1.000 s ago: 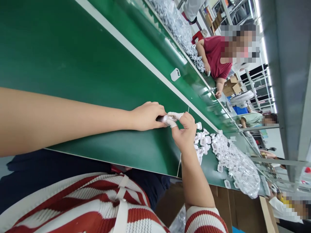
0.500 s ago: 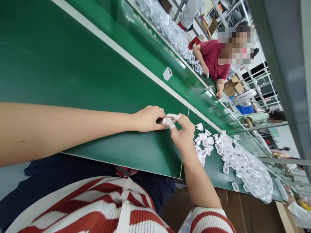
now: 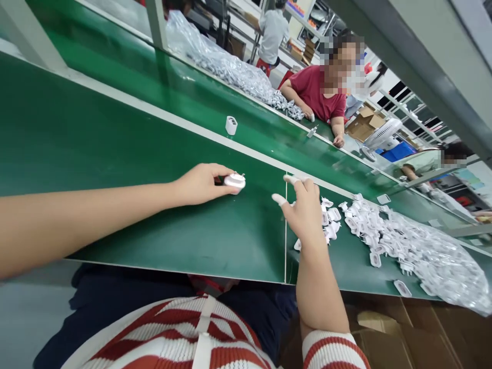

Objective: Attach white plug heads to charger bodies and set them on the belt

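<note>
My left hand pinches a small white plug adapter just above the green belt. A dark part shows between the fingers behind the adapter. My right hand hovers a little to the right with fingers apart and nothing in them; white finger cots cover its thumb and forefinger tips. Just beyond it lies a heap of white plug adapters, some in clear plastic bags.
A single white adapter stands on the far belt. A person in a red shirt works across the line beside a pile of bagged cables. A fan and cardboard boxes stand behind. A metal post rises at the back left.
My hands have come apart. The right hand let go and moved right toward the heap; the left hand kept the adapter. The camera swung, showing more of the far side.
</note>
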`<action>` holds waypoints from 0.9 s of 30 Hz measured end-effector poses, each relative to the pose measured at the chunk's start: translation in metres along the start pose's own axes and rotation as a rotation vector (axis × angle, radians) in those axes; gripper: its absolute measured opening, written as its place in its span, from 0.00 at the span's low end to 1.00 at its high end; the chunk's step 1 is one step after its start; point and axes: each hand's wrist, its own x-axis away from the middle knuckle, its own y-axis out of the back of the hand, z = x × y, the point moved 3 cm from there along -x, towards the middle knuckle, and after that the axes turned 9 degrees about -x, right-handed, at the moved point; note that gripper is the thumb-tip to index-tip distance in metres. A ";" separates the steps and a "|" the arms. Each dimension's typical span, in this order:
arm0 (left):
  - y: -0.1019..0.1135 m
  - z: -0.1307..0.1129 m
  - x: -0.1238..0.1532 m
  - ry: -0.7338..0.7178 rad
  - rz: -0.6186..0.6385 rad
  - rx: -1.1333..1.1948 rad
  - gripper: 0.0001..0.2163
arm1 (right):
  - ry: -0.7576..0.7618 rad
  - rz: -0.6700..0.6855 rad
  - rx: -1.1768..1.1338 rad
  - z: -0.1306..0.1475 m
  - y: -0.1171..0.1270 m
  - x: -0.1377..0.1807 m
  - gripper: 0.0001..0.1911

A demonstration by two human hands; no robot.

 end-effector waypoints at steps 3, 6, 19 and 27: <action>0.045 0.020 0.006 0.150 -0.112 -0.160 0.25 | -0.045 0.176 0.217 -0.031 0.002 0.004 0.23; 0.097 0.055 0.020 0.353 -0.337 -0.282 0.26 | -0.113 0.344 0.237 -0.043 -0.009 0.005 0.22; 0.111 0.052 0.041 0.159 -0.887 -0.625 0.37 | 0.055 0.021 -0.180 -0.002 -0.024 0.000 0.10; 0.037 0.049 -0.124 0.464 -0.464 -0.375 0.41 | -0.169 0.118 -0.321 0.013 -0.021 0.000 0.10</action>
